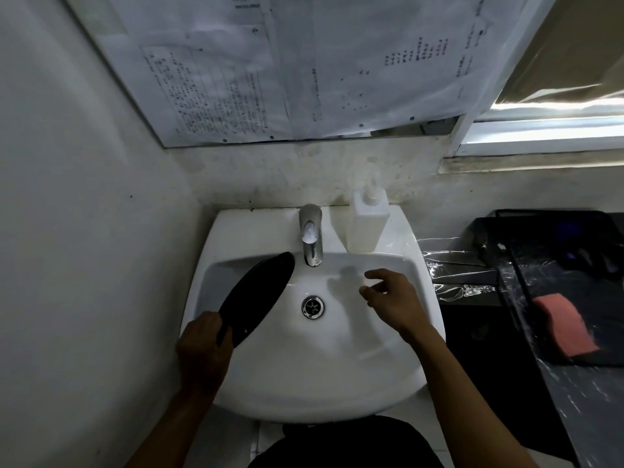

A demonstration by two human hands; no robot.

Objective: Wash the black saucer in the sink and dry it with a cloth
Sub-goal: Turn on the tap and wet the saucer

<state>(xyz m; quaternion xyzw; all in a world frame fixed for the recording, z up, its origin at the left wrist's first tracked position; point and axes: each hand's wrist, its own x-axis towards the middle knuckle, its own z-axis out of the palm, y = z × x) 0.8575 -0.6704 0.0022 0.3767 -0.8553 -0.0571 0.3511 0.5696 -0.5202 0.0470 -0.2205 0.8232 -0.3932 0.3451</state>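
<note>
The black saucer [258,293] is tilted on edge over the left side of the white sink [317,373], its far rim close to the chrome tap [311,236]. My left hand [202,346] grips the saucer's near rim. Over the right part of the basin hovers my right hand [390,298], fingers loosely spread and holding nothing. No water runs from the tap. A pink cloth [562,324] lies on the black surface to the right of the sink.
A white soap pump bottle [368,221] stands on the sink's back ledge, right of the tap. The drain [313,306] sits mid-basin. A black tray covered with shiny plastic film [472,271] lies on the right. A wall closes in on the left.
</note>
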